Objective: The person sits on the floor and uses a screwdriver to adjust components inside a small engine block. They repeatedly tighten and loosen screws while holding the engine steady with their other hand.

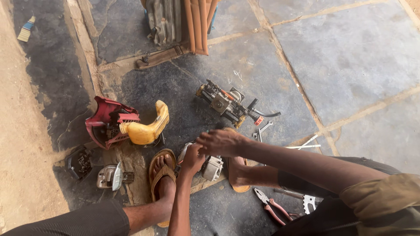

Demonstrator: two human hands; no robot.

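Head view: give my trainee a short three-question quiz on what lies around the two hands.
1. True or false: both hands rest on the grey metal engine part between the feet.
2. Which lies nearest the right foot: A, yellow plastic tank; B, red-handled pliers; C, red plastic cover?
3. What does the left foot wear?

Key: 1 true, left hand and right hand. 2 B. 3 a brown sandal.

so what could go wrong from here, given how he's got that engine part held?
1. The grey engine part sits on the floor between sandalled feet, steadied only by the left hand and right hand; it might slip or roll onto bare toes.
2. Pliers and a toothed sprocket lie close by the right leg, easy to knock or kneel on.
3. Small spanners and loose parts scattered on the dusty stone floor could get lost or gritty.
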